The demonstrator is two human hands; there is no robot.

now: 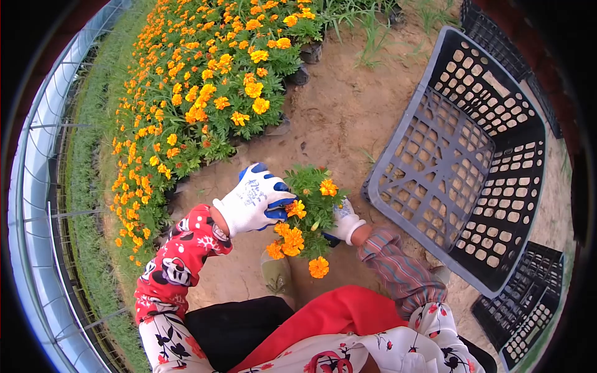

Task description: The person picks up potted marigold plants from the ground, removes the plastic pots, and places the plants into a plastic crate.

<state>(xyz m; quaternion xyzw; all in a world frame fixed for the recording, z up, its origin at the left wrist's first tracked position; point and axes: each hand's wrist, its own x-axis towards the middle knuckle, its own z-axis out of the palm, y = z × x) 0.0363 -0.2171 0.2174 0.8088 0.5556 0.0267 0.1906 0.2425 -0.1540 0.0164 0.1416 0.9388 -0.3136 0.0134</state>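
Observation:
A leafy marigold plant (308,186) with several orange blooms is between my two hands, above the bare soil. My left hand (255,198), in a white glove with blue fingertips, touches the plant's left side, its fingers bent against the leaves and a bloom. On the other side my right hand (344,222), gloved the same way, is closed low at the plant. Its fingers are mostly hidden behind the foliage, and a bit of something dark shows beneath them.
Dense rows of orange marigolds (205,93) stand at the upper left. A black plastic crate (435,168) lies tilted on the right, its open side towards me. More black crates (522,304) are at the right edge. A shoe (275,273) is on the soil (329,105).

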